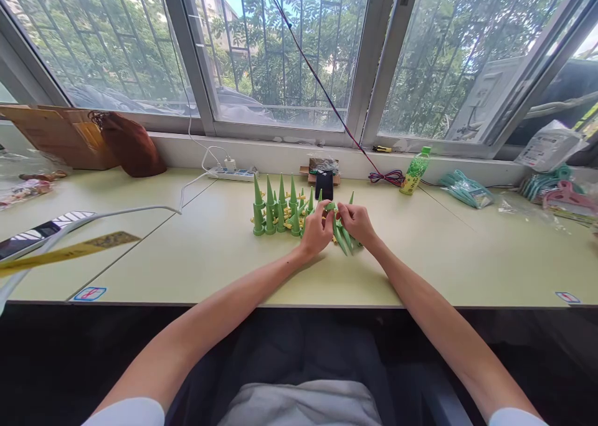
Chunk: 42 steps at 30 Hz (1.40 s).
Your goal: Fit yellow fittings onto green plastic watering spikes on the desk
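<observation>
Several green cones (258, 219) stand upright in rows on the pale yellow table (196, 264), with small yellow pieces among them. To the right of these rows, my left hand (318, 228) is closed on a small green piece (331, 207). My right hand (357, 225) is beside it, its fingers pinched together near the same piece; what they grip is too small to make out. Below the hands, loose green cones (342, 240) lie tilted on the table, partly covered by my right hand.
Behind the cones are a black phone (324, 185) and a small open box. A green bottle (415, 172) and coiled cable (387, 177) stand back right. A power strip (233, 174), brown bag (129, 144) and lamp (51, 227) are left.
</observation>
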Each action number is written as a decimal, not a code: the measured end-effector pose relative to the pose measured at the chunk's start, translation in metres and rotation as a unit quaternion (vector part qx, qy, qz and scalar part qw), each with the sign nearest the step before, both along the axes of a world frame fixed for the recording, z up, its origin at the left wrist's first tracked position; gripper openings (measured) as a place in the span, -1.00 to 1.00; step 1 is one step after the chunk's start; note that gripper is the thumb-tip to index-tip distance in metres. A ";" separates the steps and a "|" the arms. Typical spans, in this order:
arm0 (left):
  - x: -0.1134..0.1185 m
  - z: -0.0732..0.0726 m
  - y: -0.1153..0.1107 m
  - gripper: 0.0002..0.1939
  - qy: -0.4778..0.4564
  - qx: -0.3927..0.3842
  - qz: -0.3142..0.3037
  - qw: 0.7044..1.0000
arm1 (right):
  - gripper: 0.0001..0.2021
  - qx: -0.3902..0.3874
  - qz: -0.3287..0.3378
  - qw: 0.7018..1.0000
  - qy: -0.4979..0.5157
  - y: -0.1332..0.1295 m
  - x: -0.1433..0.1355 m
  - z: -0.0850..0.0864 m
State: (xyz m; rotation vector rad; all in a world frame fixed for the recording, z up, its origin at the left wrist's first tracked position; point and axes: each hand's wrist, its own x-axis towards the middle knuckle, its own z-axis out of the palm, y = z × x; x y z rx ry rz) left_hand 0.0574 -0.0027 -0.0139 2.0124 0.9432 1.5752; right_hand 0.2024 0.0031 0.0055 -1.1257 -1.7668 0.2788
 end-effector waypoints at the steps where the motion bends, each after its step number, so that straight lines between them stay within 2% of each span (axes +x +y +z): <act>1: 0.000 0.000 0.000 -0.78 -0.001 -0.002 0.001 1.000 | -0.40 -0.006 0.004 1.000 -0.001 0.000 0.000 0.000; 9: 0.000 -0.002 0.001 -0.77 -0.020 -0.034 -0.010 0.999 | -0.38 -0.012 0.019 1.000 -0.016 -0.001 0.001 0.001; 15: 0.001 -0.002 0.003 -0.70 -0.030 -0.041 -0.022 0.998 | -0.36 0.001 -0.008 1.000 -0.002 0.000 -0.002 0.002; 23: 0.001 -0.004 0.004 -0.67 -0.001 0.007 -0.017 1.000 | -0.33 -0.048 -0.011 0.996 0.078 0.003 -0.002 0.000; 30: 0.003 -0.001 0.002 -0.60 -0.019 -0.006 -0.044 0.999 | -0.32 -0.070 0.005 0.989 0.134 0.007 -0.001 -0.002; 42: 0.001 -0.002 0.003 -0.73 -0.022 -0.044 -0.054 0.997 | -0.34 -0.044 -0.027 0.994 0.095 0.004 0.000 0.003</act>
